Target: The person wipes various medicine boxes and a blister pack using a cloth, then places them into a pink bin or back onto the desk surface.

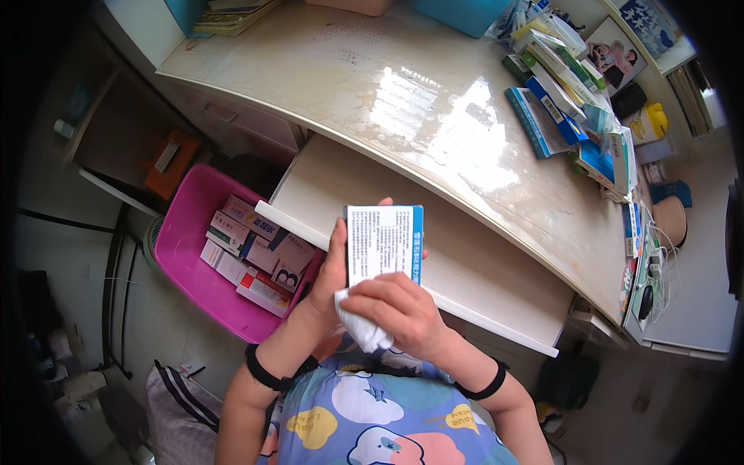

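Note:
A flat white box with a blue edge and printed writing point(383, 241) is held over the front of a pulled-out wooden drawer point(494, 279). My left hand point(331, 273) grips the box from its left side and beneath; fingertips show past its top and right edges. My right hand point(401, 311) holds a crumpled white cloth or tissue point(363, 325) at the lower part of the box. To the left, a pink plastic tub point(195, 285) contains several small cartons point(256, 250), most of them white with print.
Above the drawer is a glossy desk top point(290, 75). Several stacked medicine-type boxes point(558, 87) lie at its right side, with white cables point(662, 279) farther down. A blue bin point(465, 14) and stacked books point(232, 17) stand at the back. The drawer's front edge crosses before me.

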A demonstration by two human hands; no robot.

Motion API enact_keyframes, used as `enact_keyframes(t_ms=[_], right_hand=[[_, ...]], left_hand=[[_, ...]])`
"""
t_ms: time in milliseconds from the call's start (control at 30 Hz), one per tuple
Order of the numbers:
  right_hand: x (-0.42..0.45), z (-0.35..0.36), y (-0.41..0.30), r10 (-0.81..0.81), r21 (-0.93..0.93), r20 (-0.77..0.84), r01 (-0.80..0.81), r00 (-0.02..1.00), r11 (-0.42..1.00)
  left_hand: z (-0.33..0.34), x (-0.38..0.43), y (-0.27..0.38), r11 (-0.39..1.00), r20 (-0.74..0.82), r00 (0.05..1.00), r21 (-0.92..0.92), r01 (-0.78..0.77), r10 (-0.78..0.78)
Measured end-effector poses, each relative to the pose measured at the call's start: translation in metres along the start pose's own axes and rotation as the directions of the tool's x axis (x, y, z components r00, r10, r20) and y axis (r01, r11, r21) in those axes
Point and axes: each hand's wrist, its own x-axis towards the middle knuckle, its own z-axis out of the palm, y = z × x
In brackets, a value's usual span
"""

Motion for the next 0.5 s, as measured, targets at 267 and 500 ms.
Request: enact_keyframes(t_ms=[267, 500], right_hand=[[0.017, -0.021, 0.041, 0.226, -0.165, -0.227, -0.266, 0.947, 0.95], [0.012, 0.018, 0.015, 0.182, -0.005, 0.028, -0.182, 0.983, 0.983]], left_hand=[[-0.017, -0.016, 0.016, 0.998, 0.081, 0.997, -0.056, 0.016, -0.012], [-0.041, -0.031, 0.041, 0.974, -0.062, 0.975, -0.07, -0.217, 0.212]])
